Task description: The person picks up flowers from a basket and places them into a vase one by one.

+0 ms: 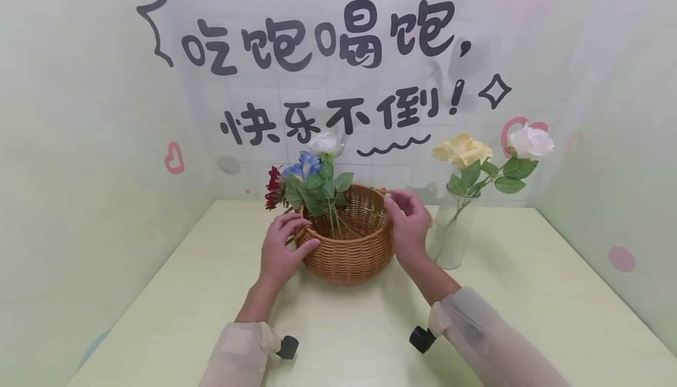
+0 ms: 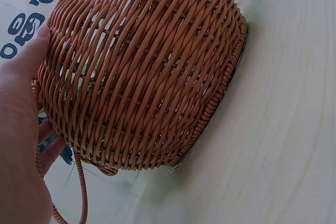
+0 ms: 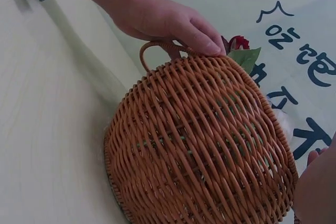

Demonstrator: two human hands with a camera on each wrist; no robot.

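Note:
A brown wicker basket (image 1: 349,263) stands on the table between both hands. My left hand (image 1: 280,252) grips its left rim, with the thumb on the outer weave and the other fingers behind, near a looped wicker handle (image 2: 81,187). At the opposite side, my right hand (image 1: 411,228) holds the rim between thumb and fingers; part of those fingers is hidden. Leaning toward the left inside the basket are a white flower (image 1: 325,144), a blue flower (image 1: 304,167) and dark red blooms (image 1: 273,189), their green stems reaching down into it.
Right of the basket, close to my right hand, a clear glass vase (image 1: 453,240) holds a yellow flower (image 1: 462,151) and a white rose (image 1: 531,142). Printed walls close off the pale table (image 1: 344,340) at the back and both sides.

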